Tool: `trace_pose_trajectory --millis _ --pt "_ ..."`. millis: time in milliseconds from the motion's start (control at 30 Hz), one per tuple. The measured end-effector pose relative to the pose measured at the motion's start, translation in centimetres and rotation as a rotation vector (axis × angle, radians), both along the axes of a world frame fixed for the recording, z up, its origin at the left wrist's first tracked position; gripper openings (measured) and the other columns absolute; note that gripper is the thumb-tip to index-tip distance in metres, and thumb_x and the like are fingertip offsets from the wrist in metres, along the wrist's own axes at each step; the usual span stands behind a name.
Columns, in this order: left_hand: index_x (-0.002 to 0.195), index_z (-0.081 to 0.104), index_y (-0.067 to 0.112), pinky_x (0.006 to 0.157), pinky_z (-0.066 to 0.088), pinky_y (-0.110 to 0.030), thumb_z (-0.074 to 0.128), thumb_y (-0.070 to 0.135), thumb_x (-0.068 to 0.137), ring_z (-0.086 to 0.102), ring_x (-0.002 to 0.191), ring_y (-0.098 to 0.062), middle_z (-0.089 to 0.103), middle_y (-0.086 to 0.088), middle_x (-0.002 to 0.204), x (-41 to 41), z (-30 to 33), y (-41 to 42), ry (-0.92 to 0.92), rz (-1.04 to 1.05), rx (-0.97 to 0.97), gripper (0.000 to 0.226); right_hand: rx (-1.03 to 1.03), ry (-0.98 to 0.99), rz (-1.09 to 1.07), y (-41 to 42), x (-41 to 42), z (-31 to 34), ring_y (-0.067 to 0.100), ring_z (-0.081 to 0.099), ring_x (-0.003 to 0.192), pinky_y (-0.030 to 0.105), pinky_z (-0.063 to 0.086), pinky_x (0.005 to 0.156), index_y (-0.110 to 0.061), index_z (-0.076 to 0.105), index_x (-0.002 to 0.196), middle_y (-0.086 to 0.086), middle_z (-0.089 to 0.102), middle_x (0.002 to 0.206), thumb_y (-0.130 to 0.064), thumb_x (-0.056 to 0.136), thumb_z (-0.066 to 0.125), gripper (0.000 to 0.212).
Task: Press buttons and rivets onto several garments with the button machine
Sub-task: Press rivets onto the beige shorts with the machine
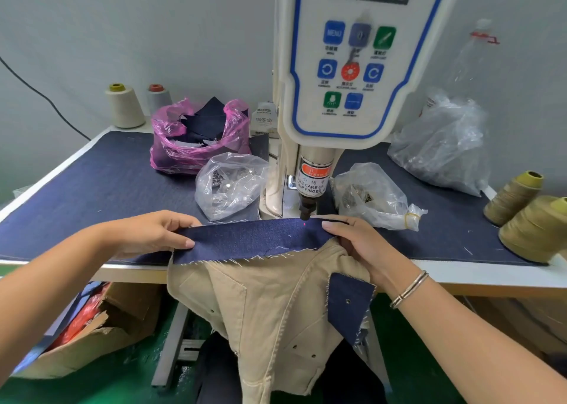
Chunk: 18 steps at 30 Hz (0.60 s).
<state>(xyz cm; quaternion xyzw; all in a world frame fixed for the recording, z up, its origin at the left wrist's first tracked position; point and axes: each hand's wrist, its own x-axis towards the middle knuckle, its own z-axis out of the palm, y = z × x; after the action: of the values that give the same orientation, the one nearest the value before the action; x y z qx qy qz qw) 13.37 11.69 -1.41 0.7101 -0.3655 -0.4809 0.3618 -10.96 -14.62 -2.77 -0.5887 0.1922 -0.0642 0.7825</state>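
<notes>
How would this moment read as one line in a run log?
step: positioning | left hand: pinching denim band | right hand: holding band | punch: above band | red dot: on band

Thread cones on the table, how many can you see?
4. A cream cone and a grey cone stand at the back left; two olive cones lie at the right edge. Bags may hide others.

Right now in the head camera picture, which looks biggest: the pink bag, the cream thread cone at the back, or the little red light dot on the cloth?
1. Pink bag, the biggest.
2. Cream thread cone. It stands farther back, so it may look smaller than it is.
3. Red light dot on the blue denim strip, the tiniest.
</notes>
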Motion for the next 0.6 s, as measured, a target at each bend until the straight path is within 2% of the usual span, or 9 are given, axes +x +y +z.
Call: trace_pose_trajectory --millis 133,267,367,467,533,600 --pt "0.111 0.059 -0.001 0.086 0.055 -0.033 0.049 -0.008 0.093 0.067 0.097 -0.024 0.067 -0.02 0.112 -0.5 -0.8 -0.6 -0.005 0.071 -0.046 0.023 -0.091 -0.04 -0.018 0.5 0.3 -0.6 0.004 0.069 0.086 0.016 0.052 0.067 -0.032 0.076 0.096 -0.005 0.074 0.096 -0.012 0.09 0.055 0.03" --pt "0.129 0.053 0.006 0.09 0.054 -0.034 0.055 -0.005 0.086 0.061 0.115 -0.032 0.062 -0.015 0.126 0.0 -0.4 0.6 0.243 0.06 -0.058 0.044 -0.1 -0.117 -0.041 0.0 0.0 -1.1 0.01 0.067 0.099 0.017 0.052 0.075 -0.028 0.076 0.098 -0.002 0.073 0.106 -0.022 0.077 0.06 0.027" --pt "0.131 0.054 0.013 0.092 0.053 -0.035 0.058 -0.007 0.083 0.058 0.119 -0.035 0.06 -0.006 0.131 0.3 -0.2 1.1 0.277 0.037 -0.066 0.052 -0.103 -0.128 -0.061 -0.6 0.1 -1.4 0.006 0.067 0.097 0.013 0.051 0.073 -0.019 0.071 0.103 -0.004 0.073 0.102 -0.013 0.082 0.056 0.026" --pt "0.127 0.061 0.022 0.092 0.053 -0.033 0.062 -0.003 0.081 0.058 0.12 -0.029 0.058 0.003 0.133 0.2 0.3 0.7 0.231 0.039 -0.077 0.053 -0.112 -0.116 -0.096 -1.1 0.1 -1.2 0.001 0.068 0.092 0.011 0.05 0.07 -0.018 0.064 0.106 -0.01 0.074 0.097 -0.003 0.092 0.047 0.026" --pt "0.124 0.064 0.025 0.088 0.054 -0.03 0.063 -0.001 0.081 0.06 0.119 -0.025 0.061 0.001 0.131 0.2 0.9 0.3 0.238 0.047 -0.084 0.05 -0.065 -0.13 -0.126 -1.4 0.2 -0.9 0.002 0.069 0.087 0.013 0.051 0.068 -0.016 0.063 0.106 -0.009 0.074 0.093 -0.003 0.094 0.044 0.026" --pt "0.123 0.065 0.02 0.084 0.055 -0.029 0.059 -0.002 0.082 0.064 0.112 -0.026 0.064 -0.008 0.126 0.2 1.6 -0.4 0.279 0.055 -0.094 0.046 -0.044 -0.142 -0.152 -1.8 0.2 -0.7 0.001 0.069 0.084 0.013 0.052 0.067 -0.015 0.062 0.105 -0.012 0.074 0.091 -0.003 0.096 0.041 0.026"
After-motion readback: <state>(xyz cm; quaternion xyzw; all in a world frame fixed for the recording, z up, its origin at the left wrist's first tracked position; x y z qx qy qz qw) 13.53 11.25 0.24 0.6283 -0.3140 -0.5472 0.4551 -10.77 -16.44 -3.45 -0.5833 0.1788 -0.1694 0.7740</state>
